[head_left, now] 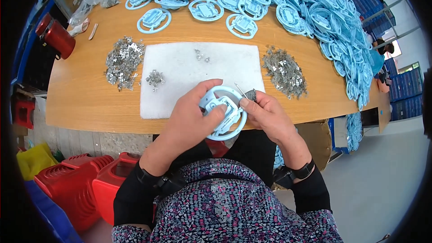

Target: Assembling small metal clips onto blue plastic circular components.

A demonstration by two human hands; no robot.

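A light-blue plastic toy steering wheel [233, 128] is tilted in my left hand [193, 112], just over the table's near edge. My left thumb presses on its middle part, and the other fingers go round behind it. My right hand [268, 113] is closed on a thin metal-tipped tool [240, 91], whose tip points up and away from me. Dark grey wrapping [251, 95] shows at the tool by my fingers; its exact kind is unclear. The right thumb and fingertips are at the wheel's right rim. Beneath lies a white foam mat [180, 63].
Small metal clips form a heap [122, 63] left of the mat and another heap [284, 72] right of it. Fewer clips [155, 78] lie on the mat. Many blue wheels [310, 9] pile along the far and right sides. A red flask [58, 37] stands at left.
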